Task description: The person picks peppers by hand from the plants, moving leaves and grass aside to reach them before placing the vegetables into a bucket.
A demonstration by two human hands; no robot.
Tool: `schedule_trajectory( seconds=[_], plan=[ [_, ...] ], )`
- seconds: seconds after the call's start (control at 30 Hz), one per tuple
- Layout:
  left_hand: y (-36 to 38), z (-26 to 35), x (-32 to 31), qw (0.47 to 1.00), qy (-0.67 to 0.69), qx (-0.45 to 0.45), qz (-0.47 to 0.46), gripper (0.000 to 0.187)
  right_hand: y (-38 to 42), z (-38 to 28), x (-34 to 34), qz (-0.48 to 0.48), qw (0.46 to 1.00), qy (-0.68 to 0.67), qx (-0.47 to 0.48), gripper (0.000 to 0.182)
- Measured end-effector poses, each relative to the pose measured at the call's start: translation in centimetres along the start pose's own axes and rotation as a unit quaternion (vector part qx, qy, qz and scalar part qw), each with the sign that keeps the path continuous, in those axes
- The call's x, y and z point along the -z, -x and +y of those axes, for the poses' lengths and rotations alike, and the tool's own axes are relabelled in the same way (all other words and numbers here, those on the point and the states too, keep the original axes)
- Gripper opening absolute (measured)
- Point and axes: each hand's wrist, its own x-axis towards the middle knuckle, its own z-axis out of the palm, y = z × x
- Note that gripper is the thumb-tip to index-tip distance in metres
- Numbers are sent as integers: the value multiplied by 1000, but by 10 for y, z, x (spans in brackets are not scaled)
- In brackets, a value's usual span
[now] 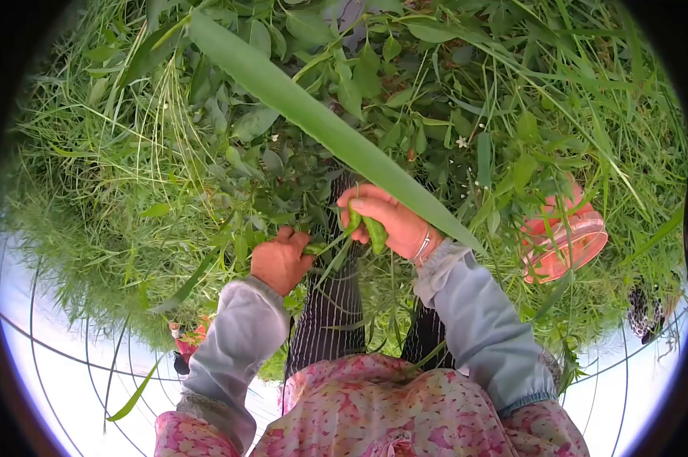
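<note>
My right hand point(393, 221), with a bracelet at the wrist, is closed around green peppers point(376, 234) in front of my striped trousers point(332, 297). Lower and to the left, my left hand point(281, 260) has its fingers closed at the end of another green pepper point(314, 248). Thin leaves and stems lie between the two hands. The fingertips of my left hand are partly hidden.
Leafy plants point(283, 129) and tall grass surround my hands. A long broad blade point(321, 126) crosses the view close to the camera. A reddish plastic container point(566, 247) lies tilted in the grass at right. A person point(188, 346) is partly visible at lower left.
</note>
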Motion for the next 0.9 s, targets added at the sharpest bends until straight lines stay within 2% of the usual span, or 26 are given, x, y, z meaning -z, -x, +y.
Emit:
schedule_trajectory(
  seconds=[0.07,0.2,0.3,0.37,0.4,0.5,0.6,0.7,0.77,0.83,0.9],
  plan=[
    [9,6,6,998,-14,-51,28,31,6,2,-3,-11,1000,-26,-9,24],
    [29,18,30,995,-48,-75,42,30,18,9,-3,-52,990,-133,19,26],
    [49,33,43,990,69,-117,34,28,26,5,-4,-91,971,-215,48,25],
    [52,48,56,981,168,-62,77,27,36,-1,-8,-91,961,-250,67,23],
    [51,58,66,971,217,-38,97,26,38,-1,-6,-135,949,-272,85,23],
    [25,95,115,941,277,1,194,28,48,-4,-14,-154,919,-332,146,25],
    [-5,152,135,918,223,-164,285,28,70,-20,-35,-200,868,-420,176,27],
    [-24,204,134,897,175,-277,297,32,97,-35,-39,-223,827,-452,250,29],
    [-31,234,133,893,86,-334,289,33,116,-41,-28,-249,788,-460,324,29],
    [-33,269,145,887,16,-381,260,35,147,-50,-11,-194,795,-439,372,31],
    [-45,308,147,856,-39,-451,248,36,188,-57,9,-158,787,-426,418,33]
  ],
)
